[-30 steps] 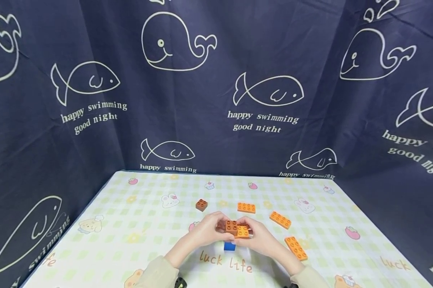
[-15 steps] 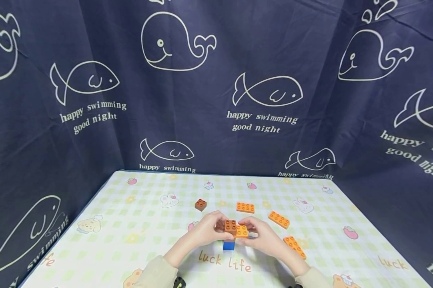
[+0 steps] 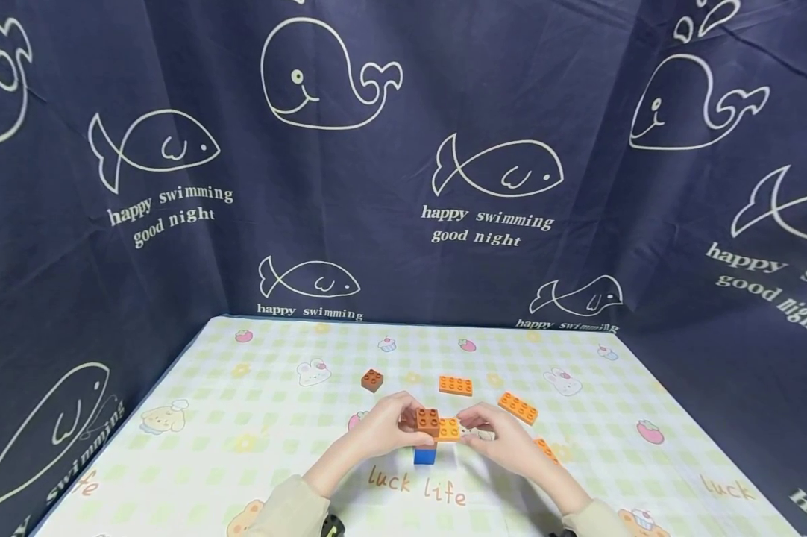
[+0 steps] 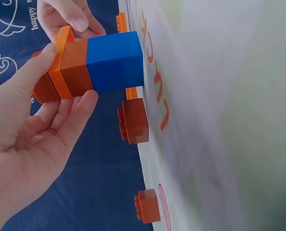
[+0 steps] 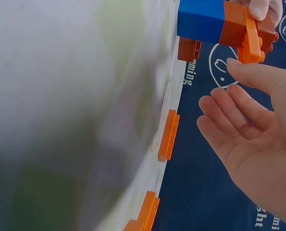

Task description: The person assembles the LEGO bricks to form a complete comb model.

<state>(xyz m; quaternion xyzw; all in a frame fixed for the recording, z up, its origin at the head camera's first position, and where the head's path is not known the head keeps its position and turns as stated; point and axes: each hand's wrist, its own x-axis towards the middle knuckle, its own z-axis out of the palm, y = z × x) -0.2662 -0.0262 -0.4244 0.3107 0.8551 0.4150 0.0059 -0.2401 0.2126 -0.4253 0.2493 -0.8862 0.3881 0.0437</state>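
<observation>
My left hand (image 3: 388, 426) holds a small stack of toy building bricks at its upper part, thumb on one side and fingers on the other. A blue brick (image 4: 115, 62) forms its base, standing on the table. Above it come a brown brick (image 4: 76, 67), a thin orange brick (image 3: 449, 429) that juts out to the right, and another brown brick (image 3: 427, 421) on top. My right hand (image 5: 258, 125) is just right of the orange brick's end, fingers loosely extended and nothing in them.
On the patterned tablecloth (image 3: 195, 462), loose orange bricks lie behind (image 3: 456, 385) and to the right (image 3: 518, 408), one partly covered by my right hand. A loose brown brick (image 3: 372, 380) lies back left; another brown brick (image 4: 135, 121) shows behind the stack. Dark curtains (image 3: 403, 194) surround the table.
My right hand has come away from the orange brick, moving slightly right with its fingers loosening. My left hand keeps its grip on the stack.
</observation>
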